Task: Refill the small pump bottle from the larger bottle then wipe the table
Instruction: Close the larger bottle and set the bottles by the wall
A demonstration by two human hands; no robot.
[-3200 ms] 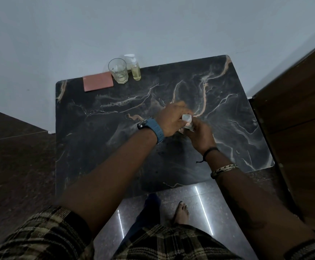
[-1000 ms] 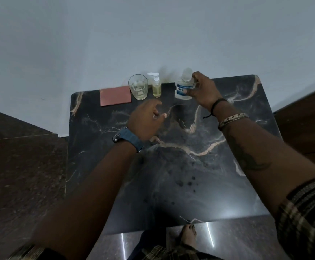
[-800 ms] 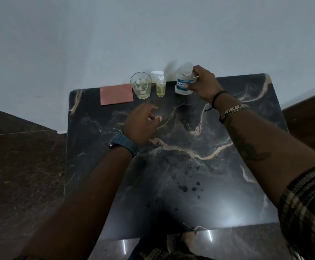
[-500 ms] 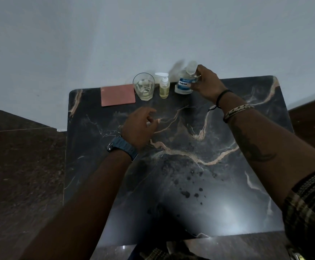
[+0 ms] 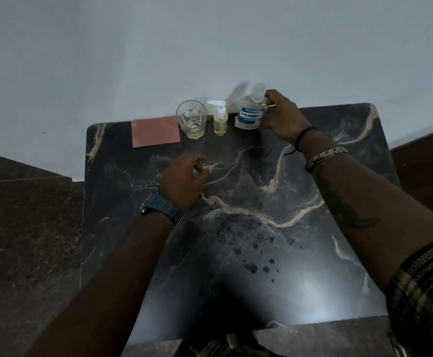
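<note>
The larger bottle (image 5: 249, 115), clear with a blue-and-white label and a clear cap, stands at the back edge of the black marble table (image 5: 313, 253). My right hand (image 5: 279, 114) grips its shoulder and neck from the right. Left of it stands the small pump bottle (image 5: 220, 121) with yellowish liquid and a white pump head. A pink cloth (image 5: 155, 131) lies flat at the back left. My left hand (image 5: 184, 179) hovers over the table's middle left, fingers loosely curled and apart, holding nothing. Dark spilled drops (image 5: 259, 264) dot the table's near middle.
A drinking glass (image 5: 191, 119) with a little yellowish liquid stands between the pink cloth and the pump bottle. A pale wall rises directly behind the table. Dark floor lies to the left, and a wooden panel (image 5: 426, 181) stands to the right.
Both hands left the table's middle; my right hand carried the larger bottle to the back edge beside the pump bottle and stays on it. My left hand drifted back, empty.
</note>
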